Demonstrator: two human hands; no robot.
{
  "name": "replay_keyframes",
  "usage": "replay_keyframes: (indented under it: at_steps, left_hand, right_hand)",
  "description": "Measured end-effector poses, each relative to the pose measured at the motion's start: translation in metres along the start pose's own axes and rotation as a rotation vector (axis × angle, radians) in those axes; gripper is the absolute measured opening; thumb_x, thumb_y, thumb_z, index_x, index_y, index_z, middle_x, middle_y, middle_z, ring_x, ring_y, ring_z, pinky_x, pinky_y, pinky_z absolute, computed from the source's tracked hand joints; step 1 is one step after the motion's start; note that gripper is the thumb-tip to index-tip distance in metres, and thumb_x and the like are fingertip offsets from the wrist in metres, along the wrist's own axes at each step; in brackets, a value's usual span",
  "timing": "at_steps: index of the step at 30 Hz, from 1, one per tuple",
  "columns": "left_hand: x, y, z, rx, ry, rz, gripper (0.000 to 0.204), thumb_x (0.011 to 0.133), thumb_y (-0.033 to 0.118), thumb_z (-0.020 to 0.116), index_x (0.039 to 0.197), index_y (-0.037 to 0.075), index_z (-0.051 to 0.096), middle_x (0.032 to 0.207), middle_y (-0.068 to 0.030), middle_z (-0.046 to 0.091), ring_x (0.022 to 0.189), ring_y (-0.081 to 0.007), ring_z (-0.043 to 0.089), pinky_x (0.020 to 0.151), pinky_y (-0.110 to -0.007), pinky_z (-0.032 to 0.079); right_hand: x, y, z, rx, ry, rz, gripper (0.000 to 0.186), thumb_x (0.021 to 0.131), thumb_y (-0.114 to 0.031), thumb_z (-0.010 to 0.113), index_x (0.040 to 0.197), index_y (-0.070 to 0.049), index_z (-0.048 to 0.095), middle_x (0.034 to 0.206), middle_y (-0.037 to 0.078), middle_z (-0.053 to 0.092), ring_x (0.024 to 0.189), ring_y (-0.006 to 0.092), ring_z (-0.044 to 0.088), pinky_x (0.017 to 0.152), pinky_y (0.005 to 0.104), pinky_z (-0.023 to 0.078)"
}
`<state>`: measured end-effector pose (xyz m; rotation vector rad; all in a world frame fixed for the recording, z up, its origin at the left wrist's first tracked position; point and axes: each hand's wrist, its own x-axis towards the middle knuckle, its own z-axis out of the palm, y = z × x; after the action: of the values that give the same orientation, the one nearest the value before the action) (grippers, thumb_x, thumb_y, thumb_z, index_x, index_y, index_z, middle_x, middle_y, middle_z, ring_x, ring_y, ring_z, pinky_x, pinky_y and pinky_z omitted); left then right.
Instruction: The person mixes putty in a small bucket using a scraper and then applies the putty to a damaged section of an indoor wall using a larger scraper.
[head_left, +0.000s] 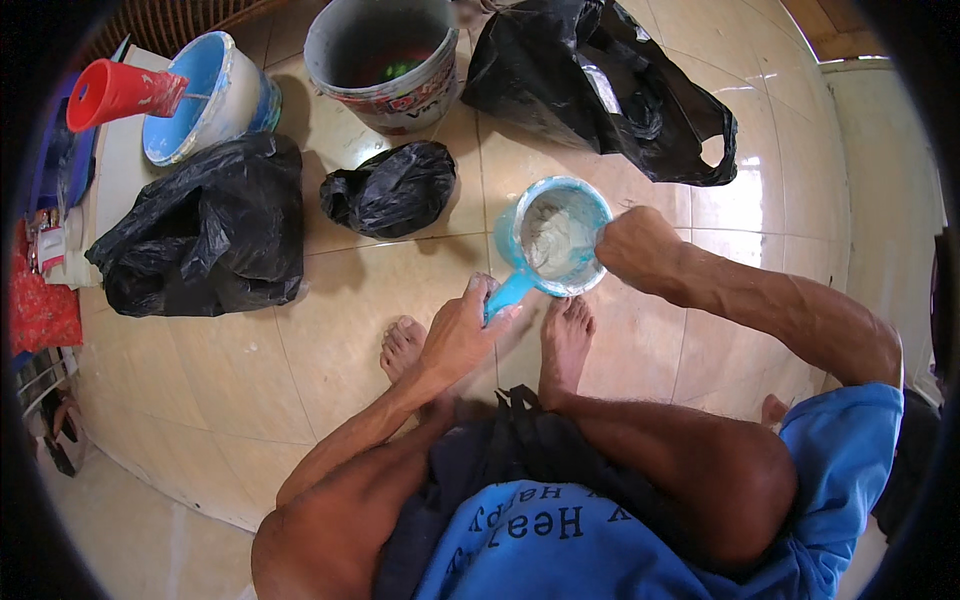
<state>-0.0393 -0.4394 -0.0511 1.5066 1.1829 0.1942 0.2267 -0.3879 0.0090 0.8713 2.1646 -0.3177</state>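
A light blue water dipper (508, 222) with white smears on its rim sits just past my feet, above the tiled floor. Inside it is a thick white paste (550, 240). My left hand (462, 328) is closed round the dipper's handle (510, 297), on its near left side. At the dipper's right rim, my right hand (635, 245) is a fist with its knuckles over the opening. Whatever the right fingers grip is hidden by the hand and the rim.
Black plastic bags (215, 225) lie at the left, with a small tied one (395, 190) in the middle and a large one (560, 80) far right. Behind stand a grey bucket (325, 50) and a blue-lined bucket (245, 110), across which a red cylinder (125, 95) with a metal rod rests.
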Motion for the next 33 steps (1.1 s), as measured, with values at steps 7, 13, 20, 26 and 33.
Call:
replay_keyframes:
  at_steps: [7,13,20,26,33]
  left_hand:
    - [0.002,0.000,-0.001,-0.092,-0.119,0.001,0.044,0.093,0.034,0.061,0.120,0.001,0.051,0.067,-0.0102,0.058,0.057,-0.0188,0.057,0.055,-0.036,0.044]
    - [0.002,-0.008,-0.004,-0.155,-0.117,-0.042,0.045,0.094,0.032,0.060,0.128,0.004,0.052,0.065,-0.0031,0.056,0.051,-0.0098,0.051,0.047,-0.027,0.041]
    - [0.003,-0.001,-0.011,-0.255,-0.132,-0.105,0.048,0.094,0.030,0.060,0.135,0.005,0.050,0.065,0.0026,0.049,0.050,-0.0056,0.042,0.044,-0.024,0.036]
    - [0.005,0.008,-0.025,-0.377,-0.230,-0.220,0.049,0.094,0.031,0.062,0.134,0.003,0.053,0.071,-0.0014,0.055,0.056,-0.0077,0.049,0.049,-0.026,0.042]
    - [0.012,0.008,-0.031,-0.229,-0.123,-0.093,0.048,0.094,0.030,0.062,0.133,0.003,0.056,0.071,0.0002,0.055,0.055,-0.0077,0.047,0.050,-0.025,0.040]
  right_hand:
    - [0.000,-0.017,0.005,0.954,0.068,0.294,0.031,0.086,-0.025,0.057,0.087,0.006,0.063,0.082,0.029,0.063,0.082,0.0402,0.064,0.074,0.0488,0.052]
    - [0.022,0.012,0.008,0.860,0.281,0.335,0.030,0.075,-0.018,0.063,0.080,0.012,0.066,0.081,0.034,0.063,0.083,0.0450,0.067,0.076,0.0491,0.054]
    - [0.003,0.005,-0.015,0.310,0.203,0.261,0.018,0.071,-0.015,0.071,0.080,0.001,0.071,0.079,0.021,0.070,0.080,0.0332,0.071,0.067,0.0431,0.056]
    - [0.007,-0.006,-0.036,0.065,0.255,0.043,0.003,0.072,-0.010,0.070,0.071,-0.008,0.071,0.076,0.011,0.071,0.076,0.0273,0.071,0.060,0.0381,0.055]
    - [0.018,-0.030,-0.033,-0.045,0.211,-0.139,0.004,0.072,-0.009,0.069,0.068,-0.009,0.070,0.074,0.010,0.071,0.074,0.0269,0.071,0.058,0.0380,0.054]
